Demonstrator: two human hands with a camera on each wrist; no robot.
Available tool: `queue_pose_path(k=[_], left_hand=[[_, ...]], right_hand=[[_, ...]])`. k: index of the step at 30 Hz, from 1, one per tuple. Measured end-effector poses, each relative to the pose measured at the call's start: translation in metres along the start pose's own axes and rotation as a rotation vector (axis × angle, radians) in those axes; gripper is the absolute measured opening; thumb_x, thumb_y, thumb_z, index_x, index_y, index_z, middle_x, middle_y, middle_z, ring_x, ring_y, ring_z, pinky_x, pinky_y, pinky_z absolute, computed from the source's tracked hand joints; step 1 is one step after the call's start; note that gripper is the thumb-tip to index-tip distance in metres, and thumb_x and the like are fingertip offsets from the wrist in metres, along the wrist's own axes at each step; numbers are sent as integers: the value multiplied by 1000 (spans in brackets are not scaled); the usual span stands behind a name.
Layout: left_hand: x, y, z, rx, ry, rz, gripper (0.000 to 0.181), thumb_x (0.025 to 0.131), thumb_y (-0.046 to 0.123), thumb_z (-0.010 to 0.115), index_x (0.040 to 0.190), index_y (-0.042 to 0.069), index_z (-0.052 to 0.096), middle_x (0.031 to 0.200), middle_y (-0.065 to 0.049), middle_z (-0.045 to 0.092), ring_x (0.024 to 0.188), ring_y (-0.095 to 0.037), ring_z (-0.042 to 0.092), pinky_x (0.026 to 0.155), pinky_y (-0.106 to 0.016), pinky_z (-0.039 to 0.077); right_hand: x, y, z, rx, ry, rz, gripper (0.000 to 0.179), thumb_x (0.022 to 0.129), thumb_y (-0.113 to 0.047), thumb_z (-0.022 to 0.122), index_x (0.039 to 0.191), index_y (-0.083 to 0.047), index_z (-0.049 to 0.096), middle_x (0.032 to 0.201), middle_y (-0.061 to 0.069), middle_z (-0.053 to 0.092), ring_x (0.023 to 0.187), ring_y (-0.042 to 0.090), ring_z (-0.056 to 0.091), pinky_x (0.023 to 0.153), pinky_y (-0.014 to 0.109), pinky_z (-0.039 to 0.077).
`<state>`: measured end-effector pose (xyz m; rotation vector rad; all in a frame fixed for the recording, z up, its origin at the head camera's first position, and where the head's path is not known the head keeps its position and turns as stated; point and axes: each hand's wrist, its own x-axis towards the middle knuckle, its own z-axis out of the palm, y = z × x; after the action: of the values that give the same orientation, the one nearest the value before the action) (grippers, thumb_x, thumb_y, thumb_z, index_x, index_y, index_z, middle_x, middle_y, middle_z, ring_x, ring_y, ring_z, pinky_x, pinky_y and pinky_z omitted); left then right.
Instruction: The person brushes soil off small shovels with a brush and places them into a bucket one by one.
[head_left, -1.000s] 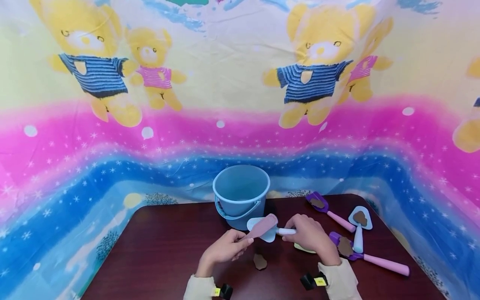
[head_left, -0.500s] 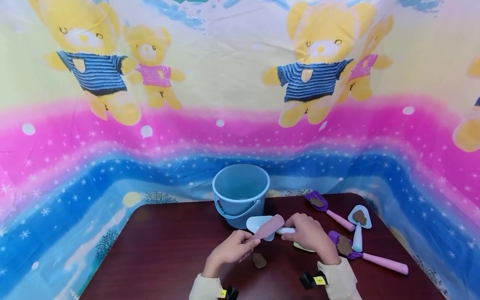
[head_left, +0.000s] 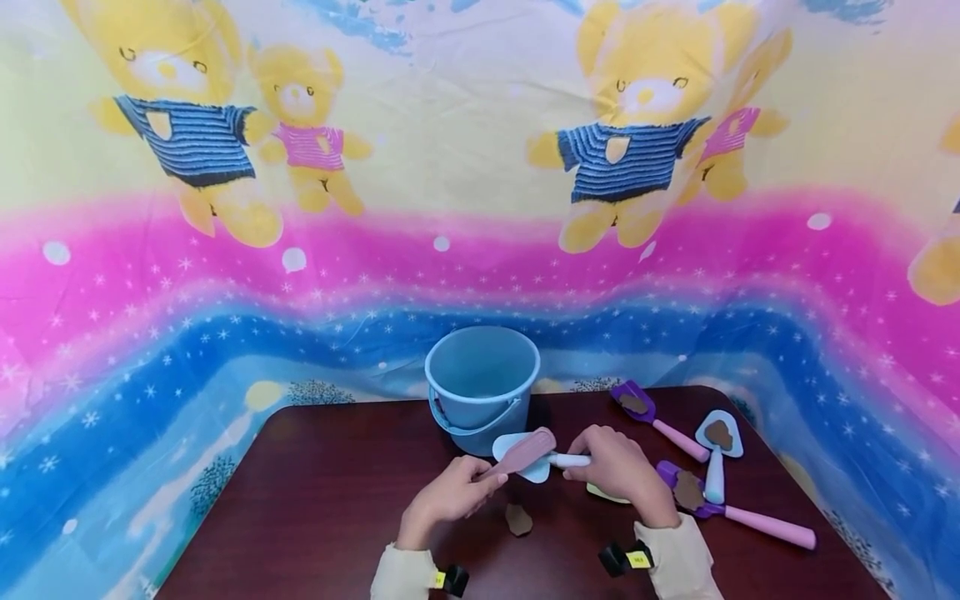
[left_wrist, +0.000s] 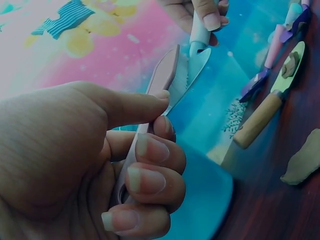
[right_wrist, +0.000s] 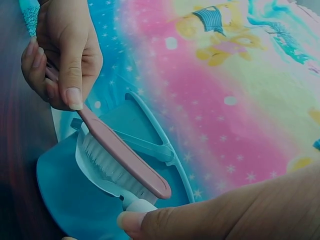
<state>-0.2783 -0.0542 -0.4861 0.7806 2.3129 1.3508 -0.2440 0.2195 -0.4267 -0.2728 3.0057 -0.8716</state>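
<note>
Pink brush [head_left: 527, 450], one: lay across the blade of a light-blue shovel [head_left: 542, 469], white bristles [right_wrist: 112, 167] against it, both held up before the bucket's near wall. Contact with the bucket: could not be told.

Change: half a second earlier the brush tip reached further over the shovel's neck; it had since drawn back toward the left hand [head_left: 452, 492], the shovel nearly unmoved. Judged meaning: a back-and-forth brushing of the blade, in progress.

Hands, two. Left: fingers curled round the brush handle, thumb pressed along it. Right hand [head_left: 613, 460]: thumb and fingers pinched the shovel's white handle.

Other scoops, four: purple with pink handle, two, a far one [head_left: 658, 427] and a near one [head_left: 727, 510]; pale-blue scoop [head_left: 716, 468], one, between them; green-bladed trowel [left_wrist: 270, 104], wooden handle, one, mostly hidden by the right hand in the head view.

Brown pieces, five: one loose [head_left: 517, 519] nearest the person; one on each of the four scoops.

Bucket [head_left: 480, 417], blue, one: upright, bail hanging in front.

Table [head_left: 315, 483], dark red-brown, one.

Wrist devices [head_left: 452, 581], black, yellow-labelled, two.

Printed cloth [head_left: 450, 167], behind.
</note>
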Motion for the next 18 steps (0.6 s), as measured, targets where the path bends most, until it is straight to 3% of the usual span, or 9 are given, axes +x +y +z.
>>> queue_pose_path(k=[4, 12, 18], left_hand=[[-1, -3, -2, -5, 4, -1, 33, 104, 31, 59, 79, 10, 62, 53, 2, 47, 44, -9, 40, 46, -25, 37], [-4, -8, -11, -15, 25, -1, 44, 105, 31, 57, 83, -8, 57, 52, 2, 44, 43, -10, 39, 45, -26, 35], [-9, -10, -19, -13, 31, -18, 43, 105, 31, 56, 79, -3, 57, 53, 3, 44, 43, -10, 40, 46, -26, 36]], right_hand=[[0, 0, 1, 0, -4, 8, 11, 80, -22, 87, 85, -21, 78, 82, -8, 67, 70, 13, 55, 66, 36, 46], [0, 2, 0, -5, 23, 1, 11, 79, -20, 88, 82, -20, 77, 77, -6, 67, 67, 13, 54, 63, 35, 46], [0, 2, 0, -8, 13, 11, 11, 79, -20, 88, 83, -19, 78, 77, -6, 68, 67, 14, 54, 63, 35, 46]])
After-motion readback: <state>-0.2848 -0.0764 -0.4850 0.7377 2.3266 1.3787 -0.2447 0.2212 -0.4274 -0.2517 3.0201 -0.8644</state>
